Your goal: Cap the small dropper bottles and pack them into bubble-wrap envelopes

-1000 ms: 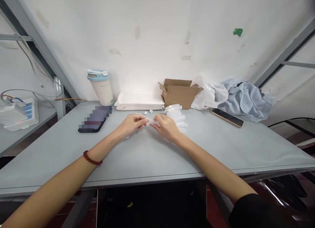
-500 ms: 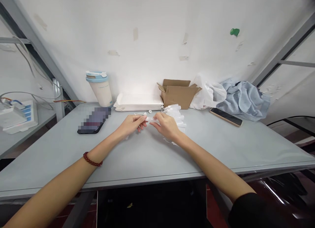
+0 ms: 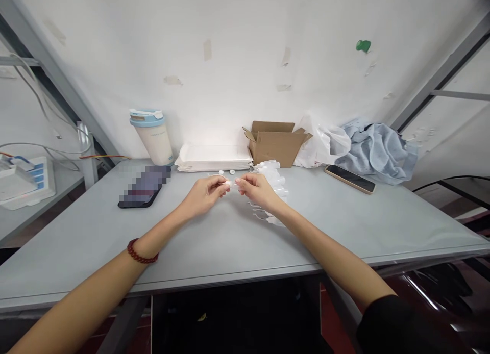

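Observation:
My left hand (image 3: 204, 193) and my right hand (image 3: 255, 190) meet above the middle of the grey table (image 3: 214, 242). Both are closed in a pinch on a small clear plastic piece (image 3: 230, 182) held between their fingertips. Behind and under my right hand lies a pile of clear plastic tubes (image 3: 272, 183). Two small white caps (image 3: 226, 172) rest on the table just beyond my hands. A red bead bracelet (image 3: 141, 251) circles my left wrist.
A dark phone (image 3: 142, 190) lies at the left, a second phone (image 3: 349, 178) at the right. Along the wall stand a lidded cup (image 3: 151, 134), white trays (image 3: 214, 157), an open cardboard box (image 3: 276, 142), a plastic bag (image 3: 325, 145) and a blue cloth (image 3: 377, 150).
Both hands have lifted slightly and drawn closer together at the fingertips. More of the tube pile shows below my right hand.

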Motion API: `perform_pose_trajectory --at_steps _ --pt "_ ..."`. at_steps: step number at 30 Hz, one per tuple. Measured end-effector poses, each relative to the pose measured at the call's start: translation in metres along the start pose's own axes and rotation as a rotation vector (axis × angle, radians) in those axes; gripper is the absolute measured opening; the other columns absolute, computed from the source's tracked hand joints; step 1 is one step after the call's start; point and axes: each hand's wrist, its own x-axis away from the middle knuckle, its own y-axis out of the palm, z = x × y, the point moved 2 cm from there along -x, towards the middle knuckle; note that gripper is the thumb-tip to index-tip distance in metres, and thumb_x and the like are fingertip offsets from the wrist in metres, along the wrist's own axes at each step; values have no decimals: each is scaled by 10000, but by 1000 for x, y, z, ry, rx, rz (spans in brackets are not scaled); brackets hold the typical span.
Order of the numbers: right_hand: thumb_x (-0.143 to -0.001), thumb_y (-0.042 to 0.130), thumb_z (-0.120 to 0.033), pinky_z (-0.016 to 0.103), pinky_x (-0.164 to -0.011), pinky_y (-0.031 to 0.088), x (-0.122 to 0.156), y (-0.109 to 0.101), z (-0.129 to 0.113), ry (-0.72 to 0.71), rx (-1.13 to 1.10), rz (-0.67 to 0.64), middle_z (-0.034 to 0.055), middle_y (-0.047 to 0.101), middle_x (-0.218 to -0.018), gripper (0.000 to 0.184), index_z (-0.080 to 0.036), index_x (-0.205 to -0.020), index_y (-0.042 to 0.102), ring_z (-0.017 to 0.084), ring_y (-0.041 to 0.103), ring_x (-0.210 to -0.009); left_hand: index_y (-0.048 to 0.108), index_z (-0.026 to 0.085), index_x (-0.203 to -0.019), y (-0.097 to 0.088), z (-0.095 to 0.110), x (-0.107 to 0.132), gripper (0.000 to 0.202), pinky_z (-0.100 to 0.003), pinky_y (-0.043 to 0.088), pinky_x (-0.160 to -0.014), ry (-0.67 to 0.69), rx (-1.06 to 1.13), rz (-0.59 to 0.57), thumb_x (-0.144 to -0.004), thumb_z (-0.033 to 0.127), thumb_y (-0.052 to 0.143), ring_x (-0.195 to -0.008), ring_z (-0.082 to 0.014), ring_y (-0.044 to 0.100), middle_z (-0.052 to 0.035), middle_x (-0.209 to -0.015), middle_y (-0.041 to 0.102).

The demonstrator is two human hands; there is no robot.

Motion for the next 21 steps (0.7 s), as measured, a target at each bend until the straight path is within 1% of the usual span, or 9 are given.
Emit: perform_pose_trajectory --at_steps 2,3,7,10,14,15,17,19,21 --pt "-846 492 -427 204 -477 303 -1 0 1 30 -39 6 -32 528 -578 334 -155 -657 535 64 376 -469 620 174 -811 0 -1 -1 316 -264 446 -683 -14 35 11 -823 470 507 -690 -150 559 -32 -768 632" --pt "-841 502 -420 204 -486 315 -1 0 2 20 -32 12 -25 550 -600 313 -152 -688 554 68 400 -483 624 173 -811 0 -2 -2 325 -269 451 -693 -40 58 10 -819 478 511 -695 -152 566 -34 -773 639" --pt "-831 541 -367 215 -573 380 -1 2 4 -128 104 82 10 630 -734 220 -157 -840 608 102 514 -625 635 160 -755 -1 -8 -5 374 -292 472 -701 -165 157 -41 -802 516 529 -669 -152 584 -40 -743 645" --pt "-847 529 -343 224 -598 387 1 3 5 -230 236 127 17 626 -747 202 -157 -883 599 110 517 -645 632 148 -732 1 -13 -6 407 -303 481 -669 -203 279 -104 -788 541 545 -642 -150 583 -46 -729 630" --pt "-903 437 -304 229 -619 382 5 7 1 -346 340 92 28 616 -767 192 -163 -870 562 113 511 -647 643 133 -751 5 -17 -5 437 -314 480 -606 -275 396 -125 -758 564 573 -585 -154 562 -39 -644 589" --pt "-915 409 -298 229 -616 377 6 8 -1 -349 345 85 22 605 -754 201 -168 -856 550 111 503 -635 643 131 -750 5 -16 -5 438 -314 478 -596 -274 402 -120 -751 565 579 -573 -151 551 -35 -632 578" --pt "-925 377 -300 227 -595 360 8 9 -3 -305 328 92 -4 559 -692 214 -179 -826 522 105 474 -595 626 136 -721 5 -12 -3 426 -306 468 -592 -225 368 -98 -755 558 571 -560 -142 527 -26 -625 560" --pt "-919 381 -334 222 -562 338 8 9 -4 -217 252 116 -27 495 -634 231 -189 -777 491 100 439 -566 580 155 -657 4 -6 -1 410 -287 449 -601 -128 248 -71 -795 536 522 -565 -137 510 -14 -607 541" --pt "-903 394 -392 214 -508 308 7 9 -2 -98 84 106 -45 424 -588 273 -197 -721 451 91 389 -523 526 174 -605 4 0 2 406 -268 421 -602 -17 61 -46 -847 491 455 -572 -136 496 -9 -589 530"
